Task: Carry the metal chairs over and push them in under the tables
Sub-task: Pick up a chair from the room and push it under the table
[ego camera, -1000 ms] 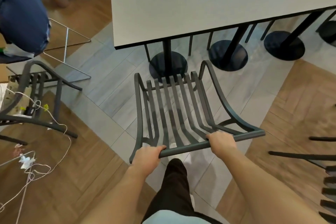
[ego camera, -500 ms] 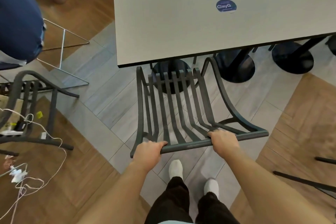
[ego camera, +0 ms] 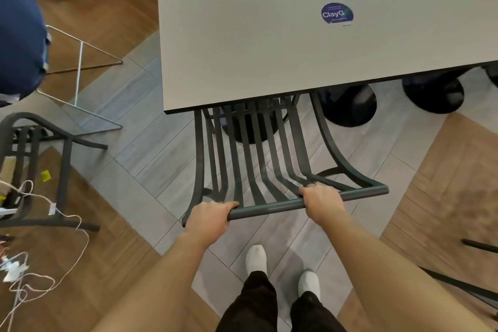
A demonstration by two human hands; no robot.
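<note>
Along the top rail of a dark metal chair (ego camera: pixel 258 159), two hands are seen gripping: the left hand (ego camera: pixel 208 219) is curled round the rail near its left end, and the right hand (ego camera: pixel 322 203) is wrapped over it further right, fingers closed on the tube. The chair is built of round tube and flat curved slats, painted matt dark grey, with arms that sweep outward. Its front part is hidden beneath the near edge of the table (ego camera: pixel 269 43), while the back and rail are left out over the floor. The table top is flat, pale grey and smooth, trimmed with a thin dark edge, and a round blue sticker (ego camera: pixel 336 13) is stuck on it. Black disc-shaped table bases (ego camera: pixel 350 105) are seen on the grey plank tiles (ego camera: pixel 151 137), which are bordered by wood herringbone flooring (ego camera: pixel 452 197). Open tile is left behind the chair, where white shoes (ego camera: pixel 257 257) are planted. At the left, well apart, another metal chair (ego camera: pixel 40 159) is stood, with white cables (ego camera: pixel 54 226) trailed beside it.
</note>
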